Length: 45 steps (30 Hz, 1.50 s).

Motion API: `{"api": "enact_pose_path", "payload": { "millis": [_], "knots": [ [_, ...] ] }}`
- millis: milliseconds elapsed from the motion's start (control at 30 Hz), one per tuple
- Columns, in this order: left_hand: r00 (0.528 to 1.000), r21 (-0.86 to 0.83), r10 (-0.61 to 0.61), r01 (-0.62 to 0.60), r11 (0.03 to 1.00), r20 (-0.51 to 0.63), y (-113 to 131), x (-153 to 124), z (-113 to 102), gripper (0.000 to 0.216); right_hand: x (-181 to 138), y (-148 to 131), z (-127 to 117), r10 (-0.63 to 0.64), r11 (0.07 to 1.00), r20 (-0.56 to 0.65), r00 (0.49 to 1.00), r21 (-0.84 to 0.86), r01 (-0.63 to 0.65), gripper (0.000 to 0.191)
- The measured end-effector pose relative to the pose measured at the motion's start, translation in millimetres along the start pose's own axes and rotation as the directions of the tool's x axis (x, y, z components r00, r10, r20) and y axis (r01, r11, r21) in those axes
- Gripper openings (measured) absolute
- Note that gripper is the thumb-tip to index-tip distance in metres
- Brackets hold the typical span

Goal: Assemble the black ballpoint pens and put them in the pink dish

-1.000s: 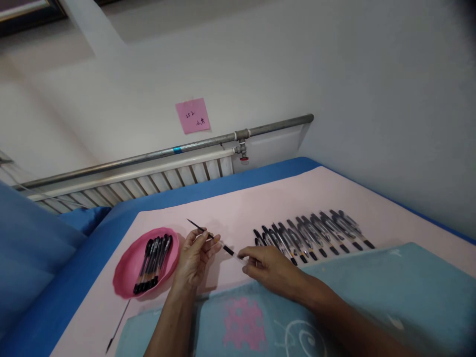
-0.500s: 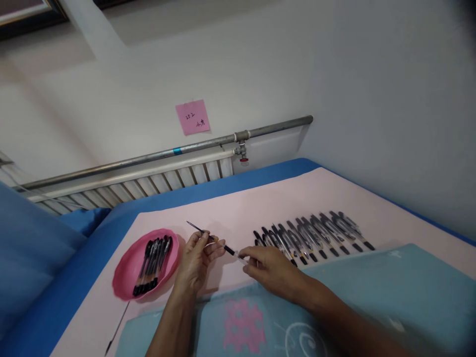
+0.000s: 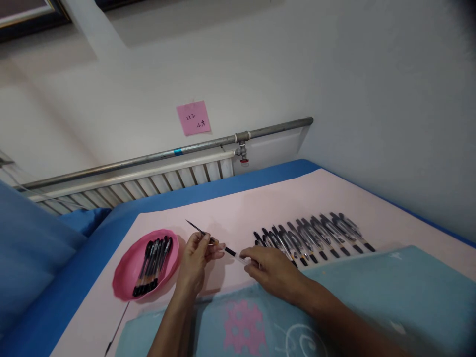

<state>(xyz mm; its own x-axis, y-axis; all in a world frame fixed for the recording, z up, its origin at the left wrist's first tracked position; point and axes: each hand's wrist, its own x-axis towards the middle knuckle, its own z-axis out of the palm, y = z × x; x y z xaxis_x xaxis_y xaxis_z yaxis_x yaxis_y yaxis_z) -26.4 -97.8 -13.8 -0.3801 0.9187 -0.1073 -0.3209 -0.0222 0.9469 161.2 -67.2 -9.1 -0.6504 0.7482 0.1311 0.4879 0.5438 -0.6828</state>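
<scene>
My left hand [image 3: 196,255] pinches a thin black pen refill [image 3: 208,237] whose tip points up and to the left. My right hand [image 3: 268,270] is closed on a clear pen barrel [image 3: 241,257] at the refill's lower end, so the two parts meet between my hands. Both hands hover just above a pale pink sheet [image 3: 260,208]. A pink dish [image 3: 128,277] left of my left hand holds several black pens [image 3: 152,265]. To the right of my right hand lies a row of several black pens [image 3: 312,235].
A single loose refill [image 3: 117,329] lies on the sheet near the bottom left. A light blue towel [image 3: 334,307] covers the near side. A blue mattress edge [image 3: 122,208], a radiator [image 3: 156,181] and a pipe run along the wall, with a pink note [image 3: 193,118] above.
My hands have drawn slightly closer, and the refill now sits a little deeper in the barrel. The camera view has drifted slightly; nothing else moved.
</scene>
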Motion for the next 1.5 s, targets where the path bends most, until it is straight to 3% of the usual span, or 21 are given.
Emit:
{"api": "enact_pose_path", "payload": {
  "millis": [367, 433, 600, 733, 833, 1000, 1133, 1333, 1433, 1500],
  "knots": [
    [0.999, -0.101, -0.016, 0.011, 0.995, -0.050, 0.8, -0.6, 3.4, 0.033, 0.6, -2.4, 2.5, -0.017, 0.996, -0.006, 1.000, 0.085, 0.017, 0.036],
    [1.000, -0.075, -0.027, 0.026, 0.997, -0.015, -1.1, -1.9, 4.1, 0.031, 0.6, -2.3, 3.6, -0.020, 0.995, -0.009, 1.000, 0.094, 0.020, 0.035],
    [0.973, 0.043, -0.078, 0.070, 0.997, 0.218, -5.2, -11.0, 10.4, 0.029, 2.2, -0.9, 3.1, -0.001, 0.994, -0.066, 0.998, 0.110, 0.008, 0.028],
    [0.974, 0.189, -0.018, -0.026, 0.982, 0.227, -12.4, -15.9, 16.7, 0.034, 4.3, 1.9, -8.7, 0.071, 0.988, -0.211, 0.975, 0.148, -0.039, 0.021],
    [0.951, 0.425, 0.043, -0.177, 0.888, 0.307, -24.9, -17.9, 26.6, 0.020, 5.0, 5.3, -19.4, 0.128, 0.978, -0.336, 0.933, 0.199, -0.063, 0.019],
    [0.886, 0.672, 0.116, -0.419, 0.610, 0.448, -48.3, -21.1, 51.9, 0.008, 5.0, 10.7, -26.4, 0.158, 0.971, -0.414, 0.896, 0.228, -0.066, 0.017],
    [0.882, 0.759, 0.114, -0.454, 0.467, 0.458, -58.0, -19.5, 62.2, 0.007, 5.3, 12.0, -25.0, 0.144, 0.973, -0.434, 0.889, 0.226, -0.048, 0.018],
    [0.897, 0.870, 0.015, -0.433, 0.236, 0.442, -61.0, -18.6, 67.1, 0.014, 4.5, 11.3, -24.0, 0.112, 0.978, -0.439, 0.891, 0.207, -0.021, 0.017],
    [0.888, 0.864, 0.024, -0.453, 0.220, 0.460, -60.9, -20.0, 69.0, 0.011, 4.3, 11.4, -24.3, 0.110, 0.980, -0.443, 0.890, 0.197, -0.023, 0.017],
    [0.903, 0.848, 0.048, -0.418, 0.327, 0.427, -58.1, -19.5, 67.0, 0.009, 4.1, 11.8, -24.8, 0.110, 0.982, -0.432, 0.895, 0.187, -0.031, 0.017]
  ]
}}
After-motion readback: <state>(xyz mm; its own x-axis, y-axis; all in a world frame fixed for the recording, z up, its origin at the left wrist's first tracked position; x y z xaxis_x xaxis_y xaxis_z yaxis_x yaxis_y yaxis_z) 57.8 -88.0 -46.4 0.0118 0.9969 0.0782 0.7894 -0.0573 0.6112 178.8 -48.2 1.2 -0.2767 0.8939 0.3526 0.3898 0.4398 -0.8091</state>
